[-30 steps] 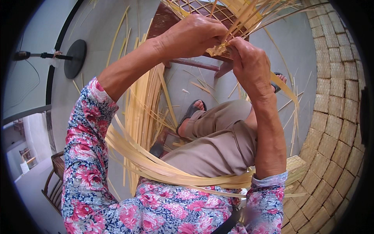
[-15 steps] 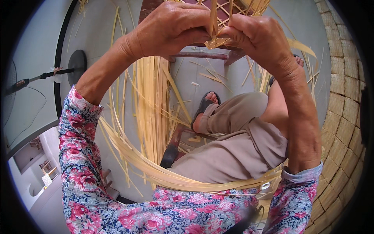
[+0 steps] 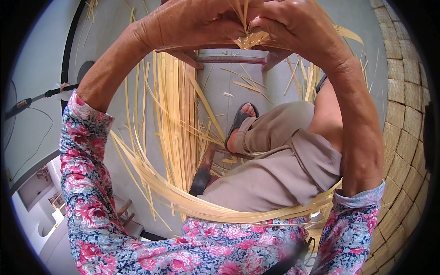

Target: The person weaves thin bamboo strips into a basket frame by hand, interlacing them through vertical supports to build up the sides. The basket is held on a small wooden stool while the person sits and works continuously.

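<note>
At the top edge my left hand [image 3: 201, 20] and my right hand [image 3: 293, 23] meet over a piece of bamboo weaving [image 3: 251, 41], fingertips nearly touching. Thumb and fingers of each are pinched on its pale, narrow strips at a pointed corner. A few strip ends rise between the two hands; the rest of the weaving is hidden behind them or cut off by the frame. Beneath the work stands a dark red wooden stool [image 3: 233, 60]. Across my lap curves a bunch of long thin bamboo strips [image 3: 206, 211].
Many long bamboo strips [image 3: 176, 133] lie on the floor to the left of my legs, with loose scraps [image 3: 247, 85] by the stool. A stand fan [image 3: 18, 107] is at the far left. Stacked straw-coloured woven pieces [image 3: 398, 151] line the right side.
Both hands, still pinching the weaving, have shifted up toward the top edge of the view. Less of the stool top and the weaving shows now.
</note>
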{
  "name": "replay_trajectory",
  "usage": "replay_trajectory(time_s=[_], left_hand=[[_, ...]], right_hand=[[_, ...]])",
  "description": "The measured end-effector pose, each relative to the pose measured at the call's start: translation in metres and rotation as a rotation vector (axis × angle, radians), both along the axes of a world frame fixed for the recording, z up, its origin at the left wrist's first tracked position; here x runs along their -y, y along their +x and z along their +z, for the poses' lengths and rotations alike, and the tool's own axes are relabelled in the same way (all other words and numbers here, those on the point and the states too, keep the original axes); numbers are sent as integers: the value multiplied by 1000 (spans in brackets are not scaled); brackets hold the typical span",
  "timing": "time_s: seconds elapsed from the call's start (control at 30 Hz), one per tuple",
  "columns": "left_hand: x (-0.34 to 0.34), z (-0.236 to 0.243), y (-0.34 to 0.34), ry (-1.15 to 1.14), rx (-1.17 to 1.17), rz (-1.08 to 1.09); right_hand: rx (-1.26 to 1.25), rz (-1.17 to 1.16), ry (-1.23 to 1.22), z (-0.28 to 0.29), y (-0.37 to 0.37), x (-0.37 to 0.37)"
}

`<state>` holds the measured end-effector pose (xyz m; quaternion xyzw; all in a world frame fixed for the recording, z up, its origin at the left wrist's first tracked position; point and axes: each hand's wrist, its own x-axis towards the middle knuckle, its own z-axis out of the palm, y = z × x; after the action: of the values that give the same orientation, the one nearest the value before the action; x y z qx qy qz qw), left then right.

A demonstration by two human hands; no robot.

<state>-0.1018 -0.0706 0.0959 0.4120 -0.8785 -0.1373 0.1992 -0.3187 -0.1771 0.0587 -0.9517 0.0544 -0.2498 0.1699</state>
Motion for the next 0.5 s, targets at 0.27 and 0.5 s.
replay_trajectory(time_s=[0.27, 0.5], left_hand=[[-17, -24, 7, -118, -294, 515], [-10, -34, 14, -170, -529, 722]], right_hand=[[-11, -349, -101, 3, 35, -14], [308, -449, -92, 23, 38, -35]])
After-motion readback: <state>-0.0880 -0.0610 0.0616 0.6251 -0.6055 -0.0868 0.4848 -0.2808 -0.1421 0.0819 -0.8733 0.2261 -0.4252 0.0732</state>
